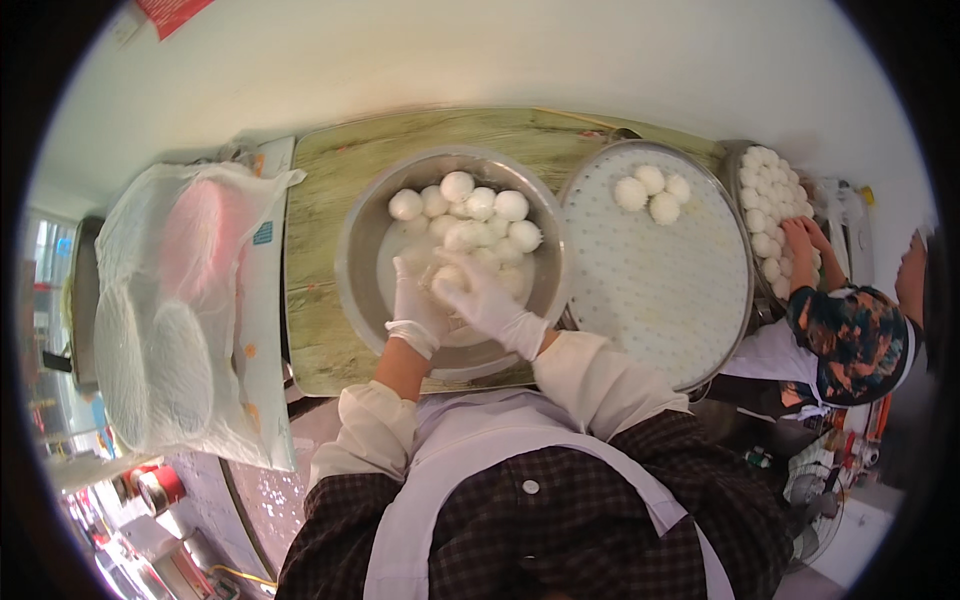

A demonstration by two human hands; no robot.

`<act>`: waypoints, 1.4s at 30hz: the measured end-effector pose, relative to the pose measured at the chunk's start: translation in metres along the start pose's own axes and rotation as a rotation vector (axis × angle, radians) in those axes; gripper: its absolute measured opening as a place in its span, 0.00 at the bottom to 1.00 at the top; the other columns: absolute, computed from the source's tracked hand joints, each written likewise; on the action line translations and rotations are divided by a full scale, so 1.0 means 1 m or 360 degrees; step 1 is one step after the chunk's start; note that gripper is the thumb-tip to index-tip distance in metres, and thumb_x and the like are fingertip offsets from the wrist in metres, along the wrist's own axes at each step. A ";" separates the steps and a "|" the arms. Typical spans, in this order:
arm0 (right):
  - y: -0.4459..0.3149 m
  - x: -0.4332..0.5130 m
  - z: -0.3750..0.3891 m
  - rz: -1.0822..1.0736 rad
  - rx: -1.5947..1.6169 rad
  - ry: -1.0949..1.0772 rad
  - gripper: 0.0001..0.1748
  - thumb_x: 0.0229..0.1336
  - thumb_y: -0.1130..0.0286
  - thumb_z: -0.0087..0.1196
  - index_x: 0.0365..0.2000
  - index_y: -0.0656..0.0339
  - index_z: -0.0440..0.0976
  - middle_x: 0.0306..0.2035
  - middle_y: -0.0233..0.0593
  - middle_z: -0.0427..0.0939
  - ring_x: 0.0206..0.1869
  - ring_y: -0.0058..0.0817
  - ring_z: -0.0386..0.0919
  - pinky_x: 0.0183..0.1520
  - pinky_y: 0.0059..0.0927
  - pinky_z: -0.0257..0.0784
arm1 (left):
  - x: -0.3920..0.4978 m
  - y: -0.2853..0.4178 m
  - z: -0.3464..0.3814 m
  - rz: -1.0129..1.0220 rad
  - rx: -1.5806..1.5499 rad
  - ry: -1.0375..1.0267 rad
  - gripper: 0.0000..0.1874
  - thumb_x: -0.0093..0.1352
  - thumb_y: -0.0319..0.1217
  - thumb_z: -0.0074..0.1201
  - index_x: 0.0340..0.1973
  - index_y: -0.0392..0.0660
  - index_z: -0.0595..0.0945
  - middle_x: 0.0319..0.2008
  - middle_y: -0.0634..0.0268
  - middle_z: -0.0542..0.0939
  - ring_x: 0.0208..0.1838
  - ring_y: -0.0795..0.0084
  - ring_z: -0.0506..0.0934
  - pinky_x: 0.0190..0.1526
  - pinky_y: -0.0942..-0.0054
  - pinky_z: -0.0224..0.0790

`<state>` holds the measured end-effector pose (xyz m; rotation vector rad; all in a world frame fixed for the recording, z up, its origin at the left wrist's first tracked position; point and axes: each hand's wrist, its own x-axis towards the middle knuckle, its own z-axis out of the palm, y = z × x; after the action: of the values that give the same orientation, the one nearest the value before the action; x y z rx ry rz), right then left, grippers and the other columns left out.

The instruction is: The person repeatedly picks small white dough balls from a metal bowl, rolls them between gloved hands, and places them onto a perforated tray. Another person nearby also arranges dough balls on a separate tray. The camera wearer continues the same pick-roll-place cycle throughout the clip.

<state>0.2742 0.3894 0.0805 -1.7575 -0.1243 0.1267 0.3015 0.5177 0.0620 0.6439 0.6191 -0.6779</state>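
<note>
In front of me is a wide stainless steel basin (355, 259) with whitish liquid and many smooth white balls (480, 204) heaped mainly toward its far and right sides. Both my hands wear thin whitish gloves and are over the near part of the basin. My left hand (418, 304) is cupped on the left of one white ball (450, 279). From the right, my right hand (487, 301) curls its fingers over the same ball. Right of the basin, a round steamer tray (637, 289) with a pale, dotted liner carries several rough-coated white balls (651, 180) near its far side.
The green wood-patterned table (319, 300) backs onto a pale wall. At left, a translucent plastic bag (210, 360) covers round items, one pink. Farther right, a co-worker's hands (802, 234) touch a tray packed with white balls (765, 195). A standing fan (814, 506) is at lower right.
</note>
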 end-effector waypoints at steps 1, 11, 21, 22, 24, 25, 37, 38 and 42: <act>-0.004 -0.002 0.000 -0.0106 -0.0447 -0.0057 0.38 0.54 0.54 0.60 0.62 0.56 0.62 0.65 0.51 0.61 0.67 0.51 0.59 0.68 0.46 0.53 | 0.004 0.000 -0.002 0.0122 0.0052 -0.0142 0.47 0.66 0.71 0.31 0.66 0.45 0.63 0.64 0.53 0.66 0.66 0.55 0.66 0.65 0.53 0.59; -0.013 -0.017 -0.014 -0.0219 -0.1185 -0.0295 0.40 0.50 0.55 0.62 0.62 0.55 0.61 0.58 0.53 0.67 0.58 0.48 0.69 0.58 0.47 0.66 | -0.009 0.009 -0.008 -0.0218 -0.0105 -0.0171 0.49 0.64 0.73 0.30 0.64 0.44 0.65 0.63 0.55 0.69 0.65 0.52 0.66 0.65 0.51 0.59; -0.003 -0.056 -0.161 0.0444 0.0280 0.0759 0.33 0.47 0.63 0.66 0.54 0.57 0.68 0.45 0.36 0.77 0.47 0.26 0.76 0.44 0.31 0.76 | 0.046 -0.002 -0.065 0.0292 0.0474 0.0129 0.29 0.68 0.58 0.50 0.51 0.49 0.73 0.41 0.65 0.75 0.43 0.67 0.75 0.46 0.65 0.70; 0.000 -0.058 -0.185 0.0600 0.0178 0.0910 0.33 0.47 0.62 0.66 0.54 0.57 0.67 0.46 0.37 0.77 0.47 0.26 0.76 0.42 0.31 0.76 | 0.051 -0.003 -0.067 0.0310 0.0581 0.0158 0.26 0.68 0.56 0.51 0.49 0.49 0.74 0.39 0.66 0.75 0.40 0.69 0.75 0.42 0.67 0.69; 0.011 -0.056 -0.215 0.0737 0.0047 0.1099 0.35 0.46 0.62 0.67 0.55 0.59 0.66 0.47 0.40 0.76 0.48 0.26 0.76 0.39 0.30 0.76 | 0.058 -0.007 -0.069 0.0331 0.0678 0.0298 0.22 0.69 0.51 0.53 0.47 0.49 0.75 0.37 0.67 0.75 0.37 0.71 0.74 0.40 0.70 0.69; 0.019 -0.053 -0.224 0.0790 -0.0007 0.1165 0.36 0.46 0.61 0.67 0.55 0.60 0.66 0.48 0.41 0.76 0.48 0.26 0.76 0.39 0.30 0.76 | 0.060 -0.009 -0.070 0.0334 0.0667 0.0412 0.21 0.69 0.49 0.54 0.48 0.49 0.75 0.37 0.66 0.76 0.37 0.72 0.74 0.40 0.70 0.69; 0.052 -0.067 -0.200 0.0754 -0.0200 0.1548 0.40 0.52 0.57 0.65 0.61 0.57 0.60 0.39 0.34 0.76 0.36 0.20 0.74 0.33 0.23 0.72 | 0.130 0.013 -0.156 0.0903 0.4108 0.0466 0.11 0.67 0.31 0.48 0.37 0.52 0.86 0.38 0.64 0.85 0.43 0.63 0.83 0.43 0.65 0.73; 0.044 -0.072 -0.178 0.0551 -0.0073 0.1339 0.33 0.54 0.60 0.63 0.57 0.59 0.64 0.40 0.33 0.76 0.39 0.21 0.73 0.37 0.25 0.72 | 0.135 0.011 -0.154 0.0745 0.4126 0.0437 0.12 0.67 0.31 0.48 0.38 0.53 0.86 0.39 0.65 0.85 0.45 0.63 0.82 0.46 0.64 0.72; 0.027 -0.056 -0.066 0.0073 -0.0264 0.0269 0.16 0.58 0.65 0.58 0.44 0.61 0.74 0.41 0.39 0.77 0.39 0.27 0.76 0.43 0.29 0.73 | 0.144 0.010 -0.131 0.0487 0.3368 0.0237 0.16 0.65 0.38 0.51 0.46 0.47 0.83 0.47 0.56 0.82 0.53 0.58 0.79 0.55 0.62 0.69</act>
<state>0.2296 0.3121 0.0672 -1.9287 0.0293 0.0009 0.3584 0.5641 -0.1186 2.6716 -0.3561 -0.8092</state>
